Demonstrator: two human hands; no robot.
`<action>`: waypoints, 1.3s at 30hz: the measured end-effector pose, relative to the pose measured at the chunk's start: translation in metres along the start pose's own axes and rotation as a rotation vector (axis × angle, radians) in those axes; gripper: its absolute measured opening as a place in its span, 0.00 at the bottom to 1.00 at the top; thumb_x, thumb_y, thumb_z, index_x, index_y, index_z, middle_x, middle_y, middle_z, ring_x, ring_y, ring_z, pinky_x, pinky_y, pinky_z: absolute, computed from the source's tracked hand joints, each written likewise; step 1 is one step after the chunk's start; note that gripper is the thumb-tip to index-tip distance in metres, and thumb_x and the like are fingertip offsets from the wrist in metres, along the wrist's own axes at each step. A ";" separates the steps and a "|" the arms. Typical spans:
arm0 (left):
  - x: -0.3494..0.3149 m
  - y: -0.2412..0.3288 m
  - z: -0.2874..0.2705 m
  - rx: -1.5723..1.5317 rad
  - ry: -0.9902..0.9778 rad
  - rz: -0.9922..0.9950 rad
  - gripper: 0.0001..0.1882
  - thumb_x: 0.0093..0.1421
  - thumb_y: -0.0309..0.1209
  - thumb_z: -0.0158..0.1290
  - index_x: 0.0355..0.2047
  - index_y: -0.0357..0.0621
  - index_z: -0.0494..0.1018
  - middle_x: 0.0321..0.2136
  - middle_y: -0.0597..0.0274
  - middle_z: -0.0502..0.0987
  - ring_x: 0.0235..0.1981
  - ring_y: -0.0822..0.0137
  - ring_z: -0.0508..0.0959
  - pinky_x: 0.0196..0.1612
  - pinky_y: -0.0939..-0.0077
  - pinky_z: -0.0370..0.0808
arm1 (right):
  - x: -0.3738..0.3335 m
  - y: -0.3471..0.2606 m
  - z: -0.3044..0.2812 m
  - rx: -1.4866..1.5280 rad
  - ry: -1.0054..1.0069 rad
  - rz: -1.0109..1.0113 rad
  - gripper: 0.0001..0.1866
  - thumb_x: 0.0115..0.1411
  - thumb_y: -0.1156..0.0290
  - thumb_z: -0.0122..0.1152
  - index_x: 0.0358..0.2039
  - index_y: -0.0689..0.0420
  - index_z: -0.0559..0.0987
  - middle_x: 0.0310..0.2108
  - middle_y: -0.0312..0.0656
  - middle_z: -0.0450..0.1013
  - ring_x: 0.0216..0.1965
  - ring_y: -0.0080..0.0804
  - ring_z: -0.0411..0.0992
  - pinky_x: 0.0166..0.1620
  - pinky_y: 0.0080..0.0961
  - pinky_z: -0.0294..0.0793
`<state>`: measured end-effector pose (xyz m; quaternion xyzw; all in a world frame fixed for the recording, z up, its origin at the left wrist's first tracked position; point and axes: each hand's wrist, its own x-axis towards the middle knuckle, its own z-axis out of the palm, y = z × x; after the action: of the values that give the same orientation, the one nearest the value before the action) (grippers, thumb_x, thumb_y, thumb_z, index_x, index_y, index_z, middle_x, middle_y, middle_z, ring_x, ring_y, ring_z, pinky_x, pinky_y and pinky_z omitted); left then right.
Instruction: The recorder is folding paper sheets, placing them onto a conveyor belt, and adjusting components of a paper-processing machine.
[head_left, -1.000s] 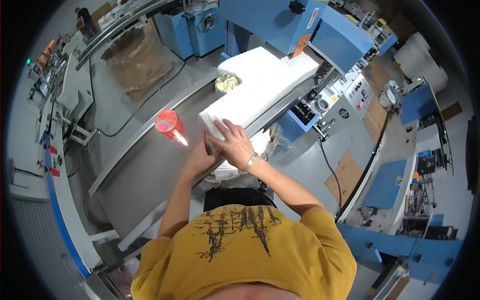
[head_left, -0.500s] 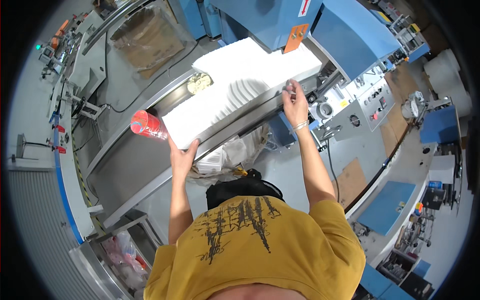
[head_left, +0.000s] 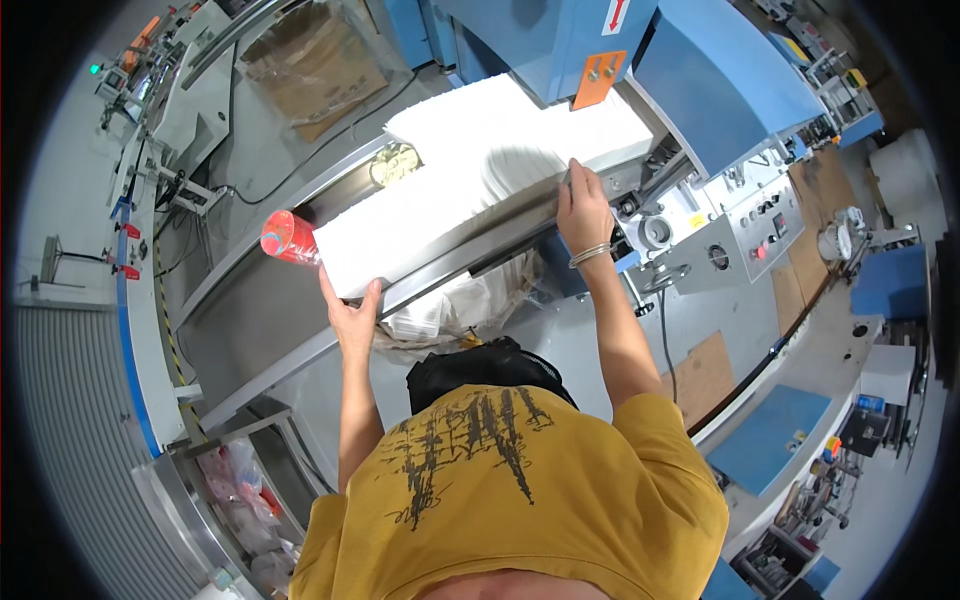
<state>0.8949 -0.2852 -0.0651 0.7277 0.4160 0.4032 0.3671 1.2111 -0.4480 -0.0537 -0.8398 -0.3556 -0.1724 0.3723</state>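
A long white stack of paper sheets lies on a grey metal feed table that runs into a blue machine. My left hand presses flat against the stack's near end, fingers spread. My right hand, a bracelet on its wrist, rests on the stack's right edge near the machine, fingers on the sheets. A red cup stands on the table just left of the stack.
A control panel with buttons and dials sits to the right. A brown cardboard box in plastic stands behind the table. A bin with plastic bags is at lower left. A cable hangs by the panel.
My hands have spread apart from the stack's near end: the left stays at that end, the right has slid along its edge toward the machine. The view has shifted toward the machine.
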 end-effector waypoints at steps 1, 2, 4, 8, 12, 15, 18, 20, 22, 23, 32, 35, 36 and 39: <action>0.000 0.001 0.001 -0.001 0.001 0.000 0.46 0.47 0.34 0.64 0.62 0.38 0.51 0.52 0.45 0.65 0.52 0.57 0.67 0.55 0.68 0.64 | 0.000 -0.001 0.000 0.000 0.000 -0.001 0.22 0.54 0.71 0.55 0.51 0.58 0.69 0.43 0.47 0.70 0.38 0.46 0.71 0.41 0.35 0.73; -0.002 0.003 0.000 0.017 0.004 -0.017 0.45 0.47 0.34 0.64 0.62 0.39 0.51 0.52 0.45 0.66 0.52 0.57 0.68 0.54 0.67 0.64 | -0.001 -0.001 0.000 -0.077 0.006 -0.034 0.20 0.55 0.71 0.55 0.50 0.57 0.70 0.43 0.46 0.71 0.38 0.45 0.72 0.40 0.35 0.73; -0.003 0.008 0.002 0.029 0.000 -0.029 0.45 0.47 0.34 0.64 0.61 0.39 0.51 0.52 0.45 0.66 0.51 0.57 0.68 0.54 0.67 0.64 | -0.001 -0.001 0.002 -0.161 0.017 -0.063 0.19 0.55 0.71 0.54 0.49 0.57 0.71 0.42 0.44 0.71 0.37 0.44 0.72 0.39 0.35 0.74; -0.003 0.008 0.002 0.039 0.016 -0.042 0.44 0.47 0.34 0.63 0.61 0.39 0.52 0.52 0.44 0.66 0.51 0.57 0.68 0.54 0.67 0.65 | -0.003 0.000 0.010 -0.290 0.067 -0.140 0.20 0.52 0.75 0.52 0.47 0.59 0.72 0.39 0.40 0.71 0.36 0.38 0.72 0.36 0.32 0.74; -0.004 0.004 0.002 0.035 0.025 -0.002 0.43 0.48 0.33 0.63 0.61 0.39 0.52 0.52 0.45 0.66 0.51 0.57 0.68 0.54 0.68 0.64 | -0.004 -0.010 0.010 -0.266 0.057 -0.080 0.16 0.54 0.71 0.55 0.45 0.56 0.75 0.35 0.40 0.73 0.35 0.39 0.72 0.35 0.32 0.75; -0.004 -0.003 0.004 0.043 0.030 -0.003 0.43 0.48 0.32 0.63 0.61 0.38 0.52 0.52 0.45 0.66 0.52 0.57 0.68 0.54 0.68 0.63 | -0.003 -0.015 0.013 -0.151 0.045 0.006 0.15 0.55 0.71 0.54 0.44 0.55 0.74 0.36 0.43 0.72 0.36 0.42 0.72 0.38 0.33 0.75; -0.004 -0.007 0.004 0.039 0.022 0.003 0.43 0.48 0.33 0.62 0.61 0.37 0.52 0.53 0.44 0.65 0.53 0.56 0.67 0.55 0.67 0.62 | -0.001 -0.015 0.010 -0.101 0.086 0.011 0.13 0.55 0.71 0.52 0.43 0.54 0.72 0.41 0.44 0.70 0.36 0.44 0.72 0.37 0.37 0.75; -0.005 -0.004 0.004 0.041 0.019 -0.004 0.43 0.48 0.32 0.62 0.61 0.37 0.52 0.53 0.44 0.64 0.53 0.56 0.66 0.55 0.67 0.62 | -0.001 -0.014 0.011 -0.045 0.048 0.064 0.15 0.55 0.70 0.52 0.44 0.55 0.72 0.43 0.46 0.70 0.37 0.46 0.72 0.39 0.38 0.74; -0.006 -0.008 0.003 0.055 0.030 0.010 0.43 0.49 0.32 0.62 0.61 0.37 0.52 0.55 0.44 0.63 0.55 0.57 0.65 0.56 0.68 0.60 | 0.000 -0.017 0.010 0.062 -0.065 0.158 0.17 0.55 0.68 0.53 0.46 0.57 0.70 0.45 0.50 0.69 0.40 0.50 0.72 0.42 0.39 0.73; -0.006 -0.009 0.002 0.043 0.018 0.018 0.43 0.49 0.32 0.62 0.61 0.37 0.52 0.55 0.44 0.63 0.55 0.57 0.65 0.56 0.68 0.60 | 0.002 -0.016 0.009 0.050 -0.052 0.165 0.17 0.55 0.68 0.53 0.46 0.57 0.70 0.45 0.50 0.69 0.40 0.50 0.72 0.42 0.39 0.73; 0.030 -0.060 -0.029 -0.753 -0.211 -0.434 0.29 0.64 0.45 0.42 0.60 0.41 0.56 0.56 0.54 0.63 0.56 0.59 0.64 0.56 0.63 0.62 | 0.023 0.010 0.015 0.291 -0.469 0.378 0.36 0.54 0.43 0.52 0.54 0.59 0.67 0.53 0.56 0.65 0.54 0.49 0.64 0.56 0.35 0.63; 0.039 -0.014 -0.041 -0.843 -0.326 -0.617 0.30 0.63 0.46 0.45 0.60 0.42 0.57 0.58 0.59 0.61 0.59 0.58 0.62 0.57 0.57 0.61 | 0.039 -0.003 -0.007 0.372 -0.634 0.434 0.43 0.51 0.38 0.53 0.55 0.63 0.65 0.50 0.58 0.67 0.52 0.47 0.67 0.54 0.31 0.65; 0.044 -0.015 -0.039 -0.848 -0.361 -0.598 0.30 0.63 0.46 0.45 0.60 0.42 0.57 0.58 0.59 0.61 0.59 0.58 0.62 0.57 0.57 0.61 | 0.042 -0.001 -0.006 0.381 -0.670 0.415 0.45 0.50 0.37 0.53 0.56 0.65 0.64 0.48 0.57 0.69 0.50 0.45 0.69 0.53 0.30 0.66; 0.059 -0.017 -0.034 -0.753 -0.319 -0.713 0.33 0.61 0.46 0.49 0.60 0.40 0.56 0.58 0.58 0.62 0.58 0.58 0.63 0.57 0.58 0.62 | 0.050 0.003 -0.003 0.317 -0.762 0.368 0.48 0.49 0.37 0.54 0.57 0.67 0.62 0.42 0.57 0.72 0.39 0.39 0.76 0.48 0.28 0.70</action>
<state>0.8788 -0.2187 -0.0497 0.4119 0.4030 0.2595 0.7750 1.2482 -0.4282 -0.0255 -0.8251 -0.3341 0.2750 0.3634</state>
